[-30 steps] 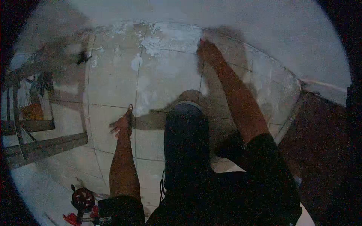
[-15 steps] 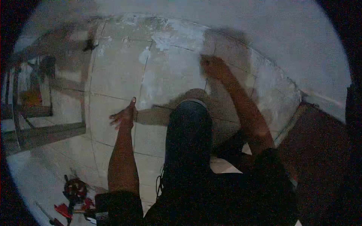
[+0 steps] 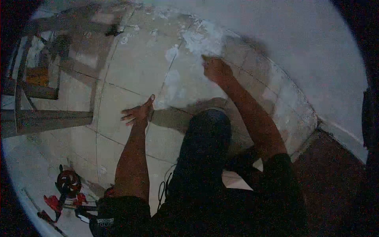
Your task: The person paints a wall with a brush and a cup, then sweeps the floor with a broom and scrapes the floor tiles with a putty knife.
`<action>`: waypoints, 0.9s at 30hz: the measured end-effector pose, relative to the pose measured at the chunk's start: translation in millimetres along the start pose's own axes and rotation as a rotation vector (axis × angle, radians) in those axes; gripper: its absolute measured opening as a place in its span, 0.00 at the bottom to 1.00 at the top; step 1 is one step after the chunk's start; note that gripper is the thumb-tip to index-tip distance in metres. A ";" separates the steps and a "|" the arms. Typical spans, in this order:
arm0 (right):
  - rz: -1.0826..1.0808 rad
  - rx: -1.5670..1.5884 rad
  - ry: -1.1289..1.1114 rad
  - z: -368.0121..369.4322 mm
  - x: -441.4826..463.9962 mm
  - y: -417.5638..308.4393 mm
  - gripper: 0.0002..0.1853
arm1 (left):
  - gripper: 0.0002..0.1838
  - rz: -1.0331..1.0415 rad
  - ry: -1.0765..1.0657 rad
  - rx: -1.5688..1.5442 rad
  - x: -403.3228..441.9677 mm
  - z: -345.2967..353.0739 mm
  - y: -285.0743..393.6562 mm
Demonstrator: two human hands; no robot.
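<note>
My left hand [image 3: 136, 113] is held out over the tiled floor [image 3: 130, 75] with its fingers spread and nothing in them. Beyond my bent knee [image 3: 209, 126], my right hand [image 3: 218, 71] is curled closed, close to a patch of white smears [image 3: 203, 37] on the tiles. Whether those curled fingers grip anything small is too dark to make out. More white spots mark the tiles between the two hands.
A pale wall [image 3: 300, 47] rises behind the tiles. To the right lies a dark brown surface [image 3: 331, 170]. Lower left are a round red-and-black object [image 3: 69, 183] and several tools. A frame-like structure [image 3: 55, 118] stands on the left.
The view has shifted, so the floor and tools appear displaced. My right hand is nearer the white smears, slightly further left. My left hand keeps its spread fingers.
</note>
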State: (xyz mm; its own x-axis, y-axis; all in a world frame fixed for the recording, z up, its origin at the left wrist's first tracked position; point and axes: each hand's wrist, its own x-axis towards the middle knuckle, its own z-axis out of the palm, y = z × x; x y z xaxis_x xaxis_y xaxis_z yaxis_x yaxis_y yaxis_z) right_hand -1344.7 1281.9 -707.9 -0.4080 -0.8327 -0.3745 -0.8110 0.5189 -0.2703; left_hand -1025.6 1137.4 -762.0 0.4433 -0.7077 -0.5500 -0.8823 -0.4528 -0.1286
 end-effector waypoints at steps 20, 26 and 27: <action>0.037 0.391 0.077 56.8 70.5 27.6 0.25 | 0.92 -0.035 -0.063 -0.071 -2.1 19.0 2.9; -0.013 0.044 -0.012 13.8 43.9 -12.9 0.27 | 0.93 -0.001 -0.082 -0.122 17.2 17.8 -3.9; 0.017 0.096 0.003 9.2 49.3 -12.6 0.28 | 0.93 -0.010 -0.079 -0.118 16.4 22.9 -7.8</action>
State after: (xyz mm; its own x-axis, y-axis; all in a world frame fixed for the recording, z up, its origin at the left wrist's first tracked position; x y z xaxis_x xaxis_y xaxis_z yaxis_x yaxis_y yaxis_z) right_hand -1350.8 1236.2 -731.1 -0.4224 -0.8242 -0.3771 -0.7604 0.5487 -0.3474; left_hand -1015.1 1141.8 -788.9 0.4343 -0.6598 -0.6133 -0.8510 -0.5237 -0.0392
